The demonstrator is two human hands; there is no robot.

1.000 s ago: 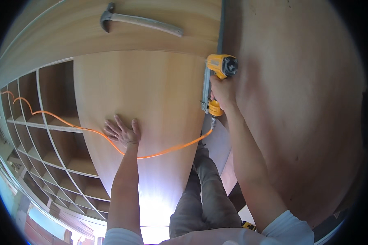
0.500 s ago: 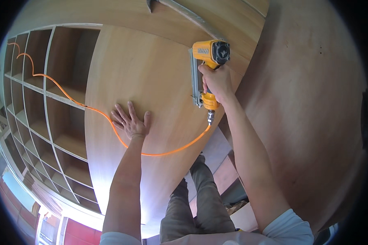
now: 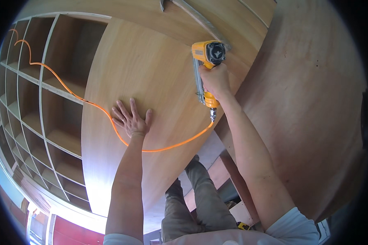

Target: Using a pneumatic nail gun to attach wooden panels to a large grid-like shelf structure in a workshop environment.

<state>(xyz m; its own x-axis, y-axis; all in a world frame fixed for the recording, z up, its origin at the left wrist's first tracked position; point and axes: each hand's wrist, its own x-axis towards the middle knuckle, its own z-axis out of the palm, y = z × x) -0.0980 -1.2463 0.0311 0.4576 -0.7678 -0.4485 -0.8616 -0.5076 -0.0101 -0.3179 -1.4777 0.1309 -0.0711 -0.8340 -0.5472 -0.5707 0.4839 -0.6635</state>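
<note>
My right hand (image 3: 216, 81) is closed round the handle of a yellow and black nail gun (image 3: 204, 52), whose nose and long grey magazine lie toward the wooden panel. From the metal fitting at the handle's base runs an orange air hose (image 3: 176, 145). It loops under my left wrist and on over the shelving. My left hand (image 3: 131, 120) rests flat on the light wood panel (image 3: 159, 81) with fingers spread and nothing in it. Just beyond the nail gun lies a hammer (image 3: 198, 18) with a curved claw and a long handle.
To the left is a grid of open shelf compartments (image 3: 65, 57) with pale edges. A large reddish-brown board (image 3: 302, 102) stands along the right. A small yellow and black tool (image 3: 243, 226) lies low down near my legs, beside some boards.
The view has shifted slightly. The nail gun in my right hand has turned a little, and its magazine shows narrower. My left hand stays flat on the panel.
</note>
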